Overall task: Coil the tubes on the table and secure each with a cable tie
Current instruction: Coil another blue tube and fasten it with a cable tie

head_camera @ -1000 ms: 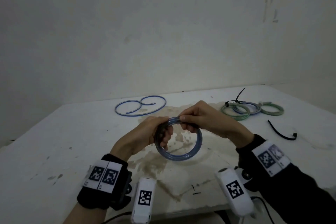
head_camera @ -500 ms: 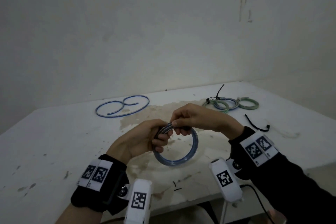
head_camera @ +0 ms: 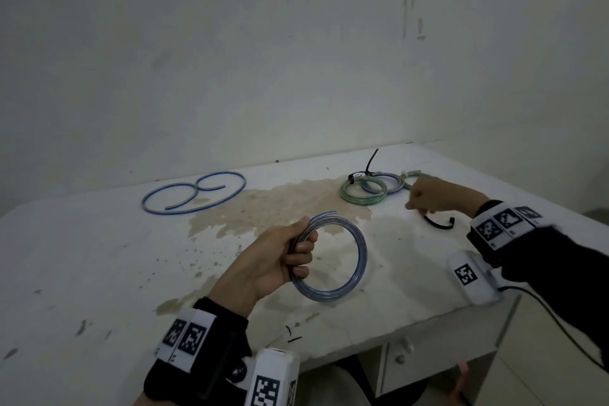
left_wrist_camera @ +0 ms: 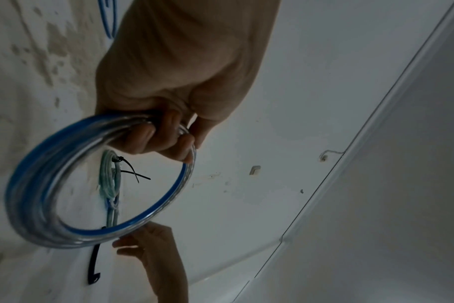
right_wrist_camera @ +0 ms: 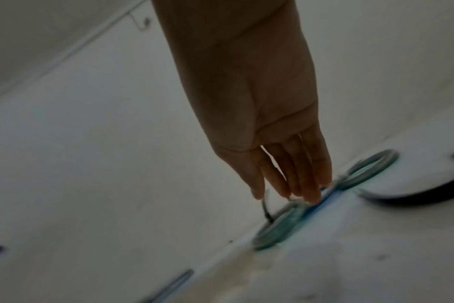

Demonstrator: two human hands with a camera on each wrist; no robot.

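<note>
The left hand covers the section of the blue coil inside its grip, so the tube ends there cannot be seen. In the head view, the right hand is motion-blurred and hides part of the far green coil; contact with the loose cable tie cannot be determined. The right wrist view is blurred throughout: the fingertips overlap the tied coils, and touch is not discernible. The picture's right edge cuts off the cable tie there.

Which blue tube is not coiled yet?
The far-left blue tube: it lies in open loops, ends free. The others are tight coils.
</note>
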